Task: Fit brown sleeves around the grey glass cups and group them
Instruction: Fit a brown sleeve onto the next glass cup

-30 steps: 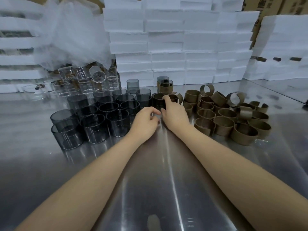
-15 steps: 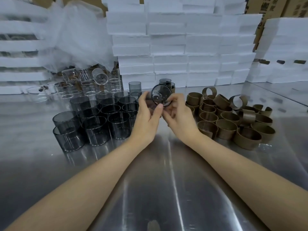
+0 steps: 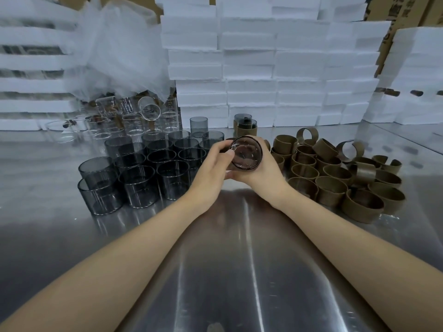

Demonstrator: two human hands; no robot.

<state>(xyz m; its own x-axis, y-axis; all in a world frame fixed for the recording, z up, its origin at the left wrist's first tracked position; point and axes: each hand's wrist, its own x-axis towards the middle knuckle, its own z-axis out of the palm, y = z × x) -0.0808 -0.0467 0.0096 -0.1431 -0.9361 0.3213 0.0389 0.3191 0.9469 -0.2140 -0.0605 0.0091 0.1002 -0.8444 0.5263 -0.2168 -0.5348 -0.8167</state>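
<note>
Both hands curl round one grey glass cup (image 3: 245, 155) at the centre of the frame, lifted off the steel table (image 3: 239, 259) and tipped so a round end faces me. From my feed, the left hand (image 3: 211, 171) pinches its left edge with the thumb across the rim, and the right hand (image 3: 263, 174) cradles it from below and the right, fingers over its top. I cannot tell whether a sleeve is already on it. Bare grey cups (image 3: 143, 173) stand packed together at centre left, and loose brown sleeves (image 3: 335, 173) lie heaped at centre right. Just behind the hands stand two sleeved cups (image 3: 247, 127). Clear glasses (image 3: 134, 116) and white foam blocks (image 3: 263, 68) fill the upper frame.
</note>
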